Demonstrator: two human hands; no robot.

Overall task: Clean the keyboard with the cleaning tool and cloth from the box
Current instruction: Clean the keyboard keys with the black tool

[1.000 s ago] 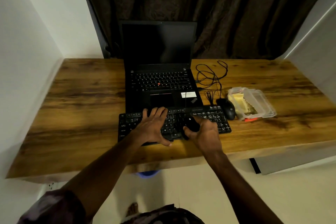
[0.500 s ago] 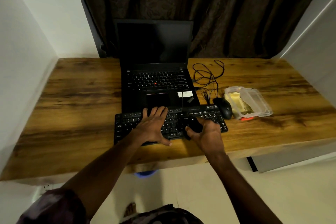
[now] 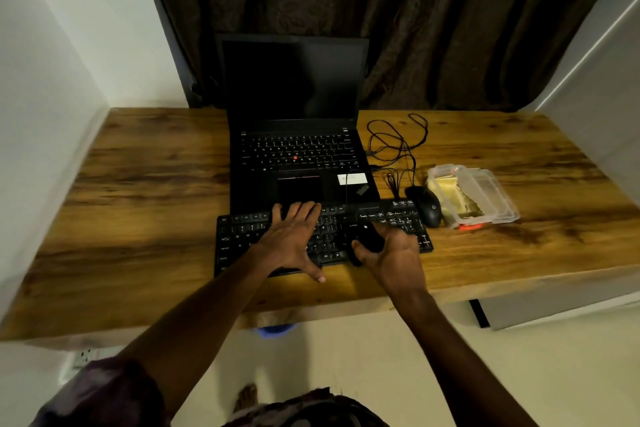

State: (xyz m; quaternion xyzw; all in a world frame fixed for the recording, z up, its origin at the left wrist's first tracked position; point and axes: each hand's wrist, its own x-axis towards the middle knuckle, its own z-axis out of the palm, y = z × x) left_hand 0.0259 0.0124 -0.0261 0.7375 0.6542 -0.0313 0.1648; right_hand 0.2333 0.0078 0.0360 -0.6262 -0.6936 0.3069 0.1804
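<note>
Hands unmoved; right hand (image 3: 391, 253) grips tool (image 3: 367, 239) on keyboard (image 3: 242, 236).

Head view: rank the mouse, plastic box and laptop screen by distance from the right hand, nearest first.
From the right hand:
1. Mouse, just right of the keyboard's far corner.
2. Plastic box, further right on the desk, beside the mouse.
3. Laptop screen, upright at the back, behind the keyboard.

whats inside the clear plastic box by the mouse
The clear box holds something yellowish, likely the cloth. Whatever lies beneath it is covered, and the walls blur the rest.
</note>
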